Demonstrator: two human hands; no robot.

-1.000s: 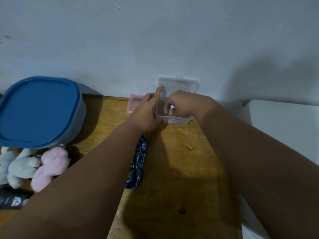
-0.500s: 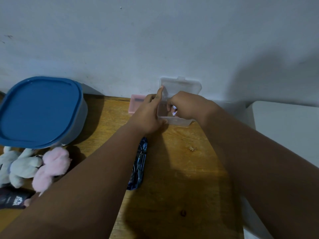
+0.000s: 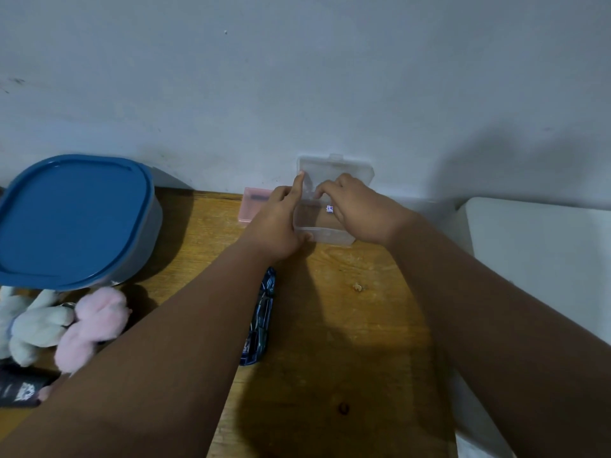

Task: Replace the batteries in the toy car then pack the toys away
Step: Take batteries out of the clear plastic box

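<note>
Both hands meet at a clear box at the far edge of the tabletop, against the wall. The left hand grips the box's left side, thumb on the near corner and forefinger raised along the open lid. The right hand is curled into the box from its right side, fingers bent at the hinge line, with a small white-and-purple object showing at its fingers; whether it is pinched or only touched cannot be told. What else the box holds is hidden by the hands. The lid stands upright, leaning on the wall.

At 9 o'clock of the box, touching the left hand's knuckles, lies a pink case, shut. Toward 7 o'clock, under the left forearm, lies the toy car, dark blue, its long axis running from 12 to 6 o'clock; which end is the front cannot be told.

Well off toward 9 o'clock sits a tub with a blue lid, closed, contents unseen. Just at its near edge lie a white plush and a pink plush, touching each other. A black item lies at their 6 o'clock.
</note>
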